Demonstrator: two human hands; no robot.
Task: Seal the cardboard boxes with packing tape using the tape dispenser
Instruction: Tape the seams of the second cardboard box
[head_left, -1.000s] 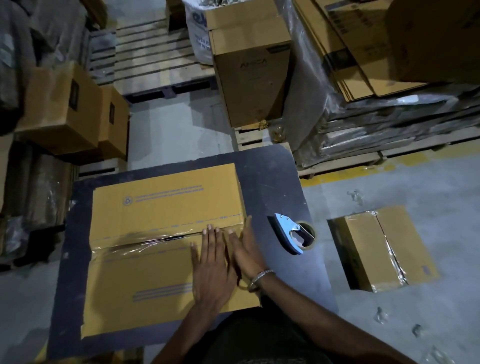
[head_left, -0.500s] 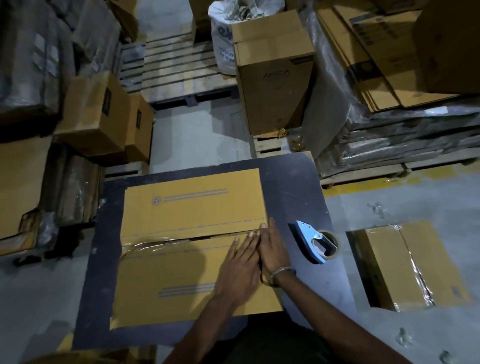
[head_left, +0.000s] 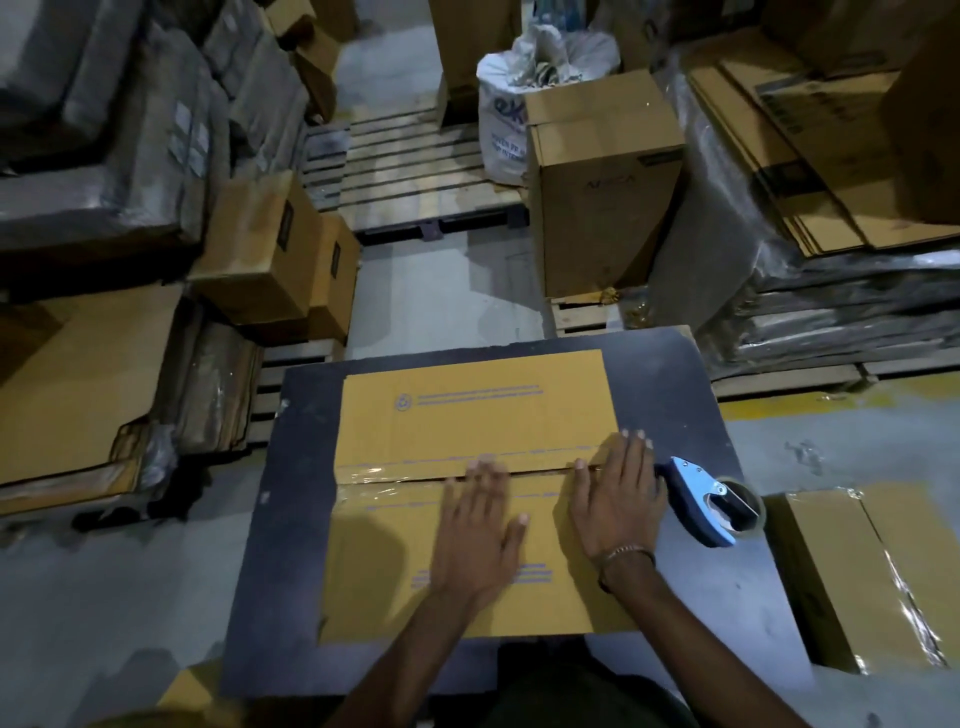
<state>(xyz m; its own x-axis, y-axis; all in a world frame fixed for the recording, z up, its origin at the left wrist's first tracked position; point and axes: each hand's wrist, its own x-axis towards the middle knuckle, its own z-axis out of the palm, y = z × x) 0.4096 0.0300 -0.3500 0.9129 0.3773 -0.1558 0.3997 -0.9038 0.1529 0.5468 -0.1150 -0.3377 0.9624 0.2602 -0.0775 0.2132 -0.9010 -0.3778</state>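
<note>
Both flat hands, left hand (head_left: 475, 540) and right hand (head_left: 618, 499), press the clear tape strip (head_left: 395, 475) along the flattened yellow-brown cardboard box (head_left: 467, 415), fingers straight, gripping nothing; uneven pressure could leave wrinkles.

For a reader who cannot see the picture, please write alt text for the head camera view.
Two bare hands, left hand and right hand, press flat on the clear-taped centre seam of a flat yellow-brown cardboard box lying on a dark board table. A blue and metal tape dispenser lies on the table beside the right hand, and another taped cardboard box sits on the floor further right.
</note>
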